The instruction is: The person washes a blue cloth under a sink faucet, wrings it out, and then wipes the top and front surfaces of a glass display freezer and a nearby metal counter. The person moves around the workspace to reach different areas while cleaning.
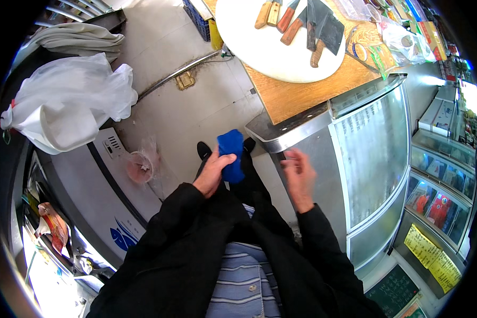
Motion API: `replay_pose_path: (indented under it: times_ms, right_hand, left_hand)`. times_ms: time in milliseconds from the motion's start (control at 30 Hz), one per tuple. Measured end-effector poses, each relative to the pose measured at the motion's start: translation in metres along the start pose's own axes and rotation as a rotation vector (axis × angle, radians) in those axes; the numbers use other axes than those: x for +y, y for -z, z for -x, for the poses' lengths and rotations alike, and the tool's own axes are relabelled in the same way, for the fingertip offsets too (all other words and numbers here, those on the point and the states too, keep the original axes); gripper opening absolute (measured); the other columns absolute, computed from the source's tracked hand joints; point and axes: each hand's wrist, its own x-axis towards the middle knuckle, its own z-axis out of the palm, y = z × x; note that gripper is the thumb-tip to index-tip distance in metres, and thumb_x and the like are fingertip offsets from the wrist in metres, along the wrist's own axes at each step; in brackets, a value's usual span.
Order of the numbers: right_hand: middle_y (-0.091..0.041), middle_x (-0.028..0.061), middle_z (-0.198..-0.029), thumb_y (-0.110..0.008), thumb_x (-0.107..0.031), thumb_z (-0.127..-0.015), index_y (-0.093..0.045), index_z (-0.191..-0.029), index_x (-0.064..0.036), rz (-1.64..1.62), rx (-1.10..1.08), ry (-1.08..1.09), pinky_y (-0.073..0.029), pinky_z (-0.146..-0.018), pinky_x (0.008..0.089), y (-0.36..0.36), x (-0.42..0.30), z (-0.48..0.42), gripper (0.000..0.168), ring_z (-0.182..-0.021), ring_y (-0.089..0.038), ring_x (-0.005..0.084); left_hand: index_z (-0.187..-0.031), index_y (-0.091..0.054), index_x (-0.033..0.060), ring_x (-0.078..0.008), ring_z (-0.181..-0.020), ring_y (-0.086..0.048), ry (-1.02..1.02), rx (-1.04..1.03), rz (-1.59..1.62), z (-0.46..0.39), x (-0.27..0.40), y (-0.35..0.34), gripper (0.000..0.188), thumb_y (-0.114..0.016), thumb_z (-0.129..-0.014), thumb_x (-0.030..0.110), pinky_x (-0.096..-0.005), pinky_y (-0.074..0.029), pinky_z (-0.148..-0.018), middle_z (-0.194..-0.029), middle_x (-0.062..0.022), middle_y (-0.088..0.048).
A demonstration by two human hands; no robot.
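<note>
A folded blue cloth is in my left hand, with the thumb pressed across its front. It hangs over the floor in front of my legs. My right hand is raised beside the metal corner of a glass-fronted refrigerated display case. Its fingers are loosely curled and blurred by motion, and I see nothing held in them. Beyond the hands, several wood-handled knives and cleavers lie on a round white cutting board, which rests on a wooden tabletop.
A pink bin with a plastic liner stands by a white chest freezer on the left. White plastic bags lie above it. A metal strip crosses the tiled floor. Packages and a plastic bag crowd the table's right side.
</note>
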Motion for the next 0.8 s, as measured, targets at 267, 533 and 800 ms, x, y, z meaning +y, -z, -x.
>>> replay_pose_path:
  times_ms: [267,533,800]
  right_hand:
    - [-0.068,0.0085,-0.101,-0.054,0.0,-0.094,-0.06,-0.12,0.001,-0.14,0.346,-0.155,-0.052,-0.069,0.026,0.066,0.058,-0.007,0.026,-0.08,-0.065,0.0139]
    - [-0.065,0.0054,-0.098,-0.054,-0.003,-0.097,-0.061,-0.116,-0.001,-0.118,0.218,-0.238,-0.051,-0.066,0.0236,0.067,0.076,-0.001,0.021,-0.077,-0.064,0.0108]
    - [-0.066,0.0047,-0.091,-0.054,-0.001,-0.094,-0.066,-0.107,-0.001,-0.17,0.168,-0.289,-0.049,-0.064,0.0244,0.075,0.075,-0.009,0.017,-0.072,-0.061,0.0107]
  left_hand:
    - [-0.139,-0.046,0.0046,-0.0188,-0.112,-0.054,-0.119,0.131,-0.002,-0.068,-0.062,-0.048,0.049,-0.057,-0.094,0.018,-0.0329,-0.043,-0.098,-0.122,-0.007,-0.058]
    - [-0.132,-0.05,0.0037,-0.0188,-0.109,-0.057,0.01,0.217,-0.161,-0.125,-0.062,-0.017,0.044,-0.058,-0.091,0.014,-0.0353,-0.047,-0.094,-0.115,-0.0079,-0.062]
    - [-0.125,-0.059,-0.0028,-0.0277,-0.109,-0.059,-0.085,0.108,-0.674,-0.11,-0.011,-0.029,0.053,-0.067,-0.085,0.03,-0.0331,-0.046,-0.094,-0.116,-0.0187,-0.062]
